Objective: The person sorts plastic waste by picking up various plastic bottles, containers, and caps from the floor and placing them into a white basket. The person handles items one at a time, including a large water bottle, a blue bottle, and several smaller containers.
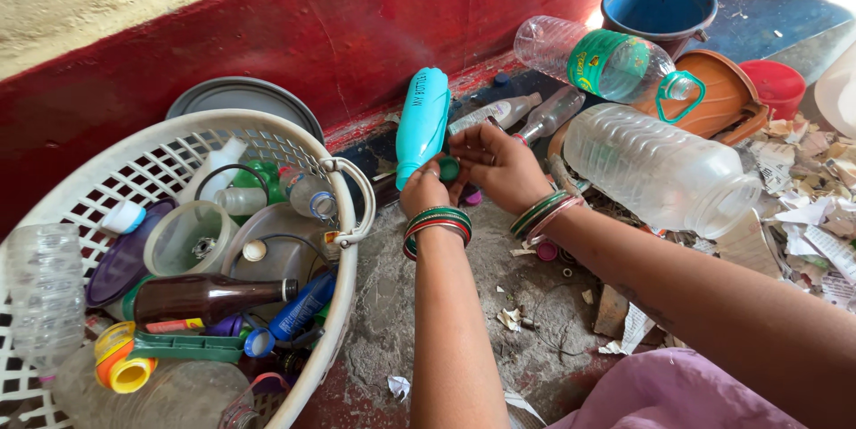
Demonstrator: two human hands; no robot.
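Note:
A turquoise plastic bottle (422, 121) points up and away from me, base uppermost. My left hand (425, 190) grips its lower end near the neck. My right hand (497, 164) is closed on the green cap (449, 169) at the bottle's mouth. Both wrists wear green and red bangles. The hands meet over a dirty concrete floor, just right of a white basket's handle (355, 199).
A white lattice basket (169, 148) at left holds a brown glass bottle (209, 296), tubs, lids and small bottles. Clear plastic jugs (655, 168) (599, 60), a blue bucket (660, 4), an orange pot (728, 90) and paper scraps lie at right. A red wall runs behind.

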